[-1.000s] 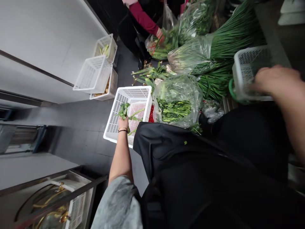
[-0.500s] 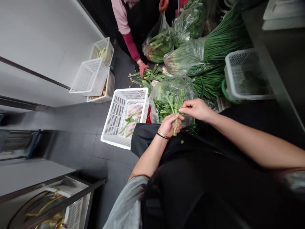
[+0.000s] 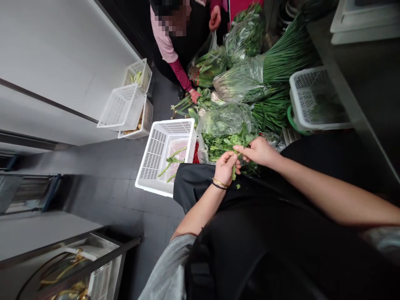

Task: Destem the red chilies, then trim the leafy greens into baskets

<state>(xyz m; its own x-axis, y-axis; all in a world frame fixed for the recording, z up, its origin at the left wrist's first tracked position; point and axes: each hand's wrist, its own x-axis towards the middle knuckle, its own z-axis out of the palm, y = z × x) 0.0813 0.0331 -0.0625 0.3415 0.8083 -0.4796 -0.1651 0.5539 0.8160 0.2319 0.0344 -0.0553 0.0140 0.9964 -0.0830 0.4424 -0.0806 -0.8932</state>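
Note:
My left hand [image 3: 225, 166] and my right hand [image 3: 258, 150] meet over my black apron, both closed on one leafy green stalk [image 3: 242, 141]. The left grips its stem end, the right pinches it just above. Right behind them stands a clear plastic bag of leafy greens [image 3: 228, 129]. To the left on the floor sits a white slatted basket [image 3: 156, 156] holding a few green stems [image 3: 171, 160].
Another person in pink sleeves bends over greens on the floor at the top, one hand [image 3: 195, 96] on them. Bagged greens and a long chive bundle [image 3: 281, 62] lie beyond. White baskets [image 3: 123, 106] stack at a steel cabinet; another basket [image 3: 315, 100] sits right.
A second ago my left hand was in the white basket and my right at the right-hand basket. Both came together on a stalk, whose leafy top has since lowered toward the bag.

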